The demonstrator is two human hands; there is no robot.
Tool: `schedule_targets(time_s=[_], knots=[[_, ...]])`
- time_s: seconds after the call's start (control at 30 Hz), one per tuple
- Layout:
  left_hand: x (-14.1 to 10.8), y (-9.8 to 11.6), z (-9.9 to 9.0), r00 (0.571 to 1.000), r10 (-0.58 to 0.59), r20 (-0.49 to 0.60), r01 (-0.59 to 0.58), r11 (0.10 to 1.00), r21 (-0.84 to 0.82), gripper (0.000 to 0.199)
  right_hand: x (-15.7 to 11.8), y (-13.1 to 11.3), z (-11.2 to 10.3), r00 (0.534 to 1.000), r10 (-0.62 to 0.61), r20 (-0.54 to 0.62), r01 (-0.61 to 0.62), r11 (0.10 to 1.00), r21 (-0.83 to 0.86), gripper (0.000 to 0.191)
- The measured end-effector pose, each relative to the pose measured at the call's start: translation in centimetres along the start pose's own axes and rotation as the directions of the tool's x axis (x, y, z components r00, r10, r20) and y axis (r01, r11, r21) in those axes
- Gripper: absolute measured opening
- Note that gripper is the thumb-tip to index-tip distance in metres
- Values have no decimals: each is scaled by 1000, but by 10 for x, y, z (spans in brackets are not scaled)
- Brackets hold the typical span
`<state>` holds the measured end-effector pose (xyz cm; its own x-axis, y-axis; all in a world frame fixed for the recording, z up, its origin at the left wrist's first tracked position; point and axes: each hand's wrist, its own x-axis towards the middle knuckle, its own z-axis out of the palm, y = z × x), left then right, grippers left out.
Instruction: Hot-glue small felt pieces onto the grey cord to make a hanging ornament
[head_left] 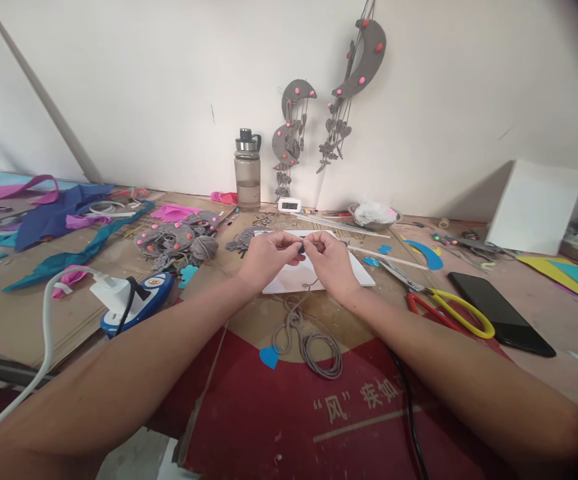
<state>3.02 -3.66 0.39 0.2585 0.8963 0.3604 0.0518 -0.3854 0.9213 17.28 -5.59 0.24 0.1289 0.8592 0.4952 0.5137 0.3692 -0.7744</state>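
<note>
My left hand [273, 259] and my right hand [333, 263] meet over a white board [289, 280]. Thumbs and fingers of both are pinched on a small dark blue piece [302, 247]. Grey cord [311, 285] hangs below my right hand and runs down to a loose coil [321, 357] on the red and brown cardboard. A blue heart-shaped cutout [269, 357] lies left of the coil. How the cord meets the blue piece is hidden by my fingers.
Scissors [433, 300] with red and yellow handles and a black phone [501, 313] lie at the right. A bottle [247, 170] and small clock [289, 205] stand behind. At the left are grey yarn pieces [173, 240] and a blue power strip [161, 293]. Grey moon-shaped hangings [369, 60] are on the wall.
</note>
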Motion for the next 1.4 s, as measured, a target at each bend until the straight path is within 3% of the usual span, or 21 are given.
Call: schedule_targets(time_s=[0.2,0.43,0.73,1.2,1.4], knots=[[0,1,-3,999,-24,-28,25,999,25,14,-4,-4,-2,997,-69,16,70,995,-73,15],[0,3,0,990,-105,-89,93,987,-129,13,-8,-5,-1,994,-101,47,103,994,-32,10],[-4,6,4,986,-53,-157,45,997,-56,7,-11,-13,-1,1000,-10,29,9,1000,26,18],[-5,5,5,992,-59,-112,48,994,-93,9,-8,-12,0,997,74,4,-74,995,74,20],[-4,0,4,995,-66,-73,56,990,-132,13,-6,-7,1,998,66,16,-67,983,169,16]])
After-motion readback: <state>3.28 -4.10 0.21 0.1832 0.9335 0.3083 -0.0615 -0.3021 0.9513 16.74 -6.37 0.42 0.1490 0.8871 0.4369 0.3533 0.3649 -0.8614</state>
